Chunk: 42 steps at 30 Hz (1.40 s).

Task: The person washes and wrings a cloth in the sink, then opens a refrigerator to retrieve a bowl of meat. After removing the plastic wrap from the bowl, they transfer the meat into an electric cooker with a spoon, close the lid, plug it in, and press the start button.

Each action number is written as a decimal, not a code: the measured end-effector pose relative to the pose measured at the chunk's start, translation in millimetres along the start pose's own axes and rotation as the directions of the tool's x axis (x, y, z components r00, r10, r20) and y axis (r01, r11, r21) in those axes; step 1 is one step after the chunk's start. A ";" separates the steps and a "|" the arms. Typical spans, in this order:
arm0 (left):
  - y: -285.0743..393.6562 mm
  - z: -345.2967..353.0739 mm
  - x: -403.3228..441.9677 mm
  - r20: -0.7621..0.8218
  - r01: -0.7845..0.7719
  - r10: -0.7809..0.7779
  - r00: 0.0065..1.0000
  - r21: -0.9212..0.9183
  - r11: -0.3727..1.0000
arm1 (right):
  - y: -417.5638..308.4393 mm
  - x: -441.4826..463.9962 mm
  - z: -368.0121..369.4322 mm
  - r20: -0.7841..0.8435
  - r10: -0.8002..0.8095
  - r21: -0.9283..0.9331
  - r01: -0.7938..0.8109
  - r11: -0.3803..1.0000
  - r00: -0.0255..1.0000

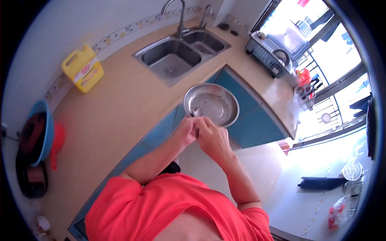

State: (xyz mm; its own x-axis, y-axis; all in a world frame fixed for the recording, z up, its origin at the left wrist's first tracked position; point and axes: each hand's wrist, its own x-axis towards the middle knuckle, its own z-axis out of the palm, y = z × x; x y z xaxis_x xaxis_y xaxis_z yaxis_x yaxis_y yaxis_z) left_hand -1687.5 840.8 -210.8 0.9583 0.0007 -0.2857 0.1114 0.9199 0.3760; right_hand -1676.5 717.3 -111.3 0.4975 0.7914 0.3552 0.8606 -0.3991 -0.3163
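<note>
A round, shallow stainless steel basin (217,105) is held tilted in front of the teal cabinets, with small dark bits on its inner wall. My left hand (188,129) is closed at the near rim. Pressed against it, my right hand (214,140) has curled fingers near the same rim. A small metal spoon (196,111) sticks out above my fingers into the basin, and its handle runs down between both hands. The fingers overlap, so the exact grip of each hand on rim and handle is partly hidden.
A double sink (171,60) with a tall faucet (181,20) is set in the tan counter (108,116). A yellow jug (83,69) leans at the wall. Left are a blue basket (48,132) and a red dipper (57,140). A grey dish rack (268,54) stands by the window.
</note>
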 end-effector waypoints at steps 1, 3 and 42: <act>12.1 5.9 26.7 -0.020 -0.036 0.037 0.999 0.058 0.998 | 15.9 16.9 -9.1 -0.003 0.011 -0.027 -0.011 1.000 1.000; 21.9 10.4 67.1 -0.098 -0.078 0.094 0.991 0.155 0.985 | 42.9 36.7 -32.9 0.027 0.057 -0.054 -0.055 0.997 0.998; 303.6 79.2 624.8 -0.168 -0.336 0.365 0.916 0.177 0.925 | 685.5 629.8 263.8 0.046 0.316 0.874 -0.191 0.446 0.948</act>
State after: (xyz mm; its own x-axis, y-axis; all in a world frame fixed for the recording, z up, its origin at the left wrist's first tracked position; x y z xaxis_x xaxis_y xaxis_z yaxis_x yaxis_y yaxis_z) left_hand -1034.0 1089.5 -205.3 0.8741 0.4020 -0.2727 -0.1725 0.7816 0.5995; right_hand -801.8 1064.3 -336.6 0.7381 0.6455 0.1962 0.1942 0.0752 -0.9781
